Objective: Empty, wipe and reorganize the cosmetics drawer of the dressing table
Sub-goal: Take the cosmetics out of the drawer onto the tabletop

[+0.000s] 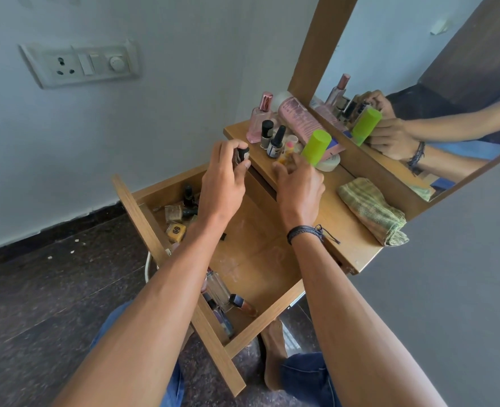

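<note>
Two hands are up at the dressing-table top, and both are loaded. The left hand [223,179] pinches a small dark-capped bottle [242,155] between thumb and curled fingers, right at the front edge of the tabletop [335,214], just beside the row of nail-polish bottles [267,134] standing there. The right hand [299,183] has its fingers wrapped low on a lime-green container [316,146] (the mirror [419,83] shows that grip more plainly), held tilted over the same cluster.

Below, the drawer [251,254] stands pulled out, its bare floor dusty in the middle. A few square polish bottles [173,213] lie in the far left corner and a clear glass bottle [218,286] lies on its side at the near end, so the emptying looks partly done. A folded cloth [372,210] waits on the tabletop, untouched.

How will these handle? The little bottles look like glass: light, hard, smooth and quick to topple, so a pinch round the body rather than the cap seems safest. The clear bottle probably wants a whole-hand grip across its flat sides. The crowded top risks a knock-over.
</note>
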Tool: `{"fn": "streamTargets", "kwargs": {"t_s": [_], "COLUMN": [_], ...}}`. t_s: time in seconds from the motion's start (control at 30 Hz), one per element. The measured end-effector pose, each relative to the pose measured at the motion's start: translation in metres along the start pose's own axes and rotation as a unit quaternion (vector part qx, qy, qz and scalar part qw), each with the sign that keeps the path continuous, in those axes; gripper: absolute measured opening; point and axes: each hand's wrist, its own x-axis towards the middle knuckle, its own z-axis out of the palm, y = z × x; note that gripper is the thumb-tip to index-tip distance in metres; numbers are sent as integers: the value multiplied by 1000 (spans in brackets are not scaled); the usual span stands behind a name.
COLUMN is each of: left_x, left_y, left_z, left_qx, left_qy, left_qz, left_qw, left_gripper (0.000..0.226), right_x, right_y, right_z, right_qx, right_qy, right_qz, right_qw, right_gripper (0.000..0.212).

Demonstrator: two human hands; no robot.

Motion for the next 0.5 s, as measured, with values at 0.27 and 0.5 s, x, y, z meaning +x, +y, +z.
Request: {"fn": "streamTargets", "kwargs": {"t_s": [0.27,0.5], "left_x": [-2,-8], "left_y": [3,20], "left_z": [0,1], "left_qx": [-112,-184], "left_qy": [-51,-171], "left_qz": [37,46], "left_qw": [992,967], "left_gripper": [27,36], "right_x": [-26,-27], "right_y": [16,33], "right_z": [-17,-32], "right_qx": [96,95], "right_qy": [43,-80], "right_qz": [-12,-156], "right_qw": [994,980], "right_gripper": [14,37]}}
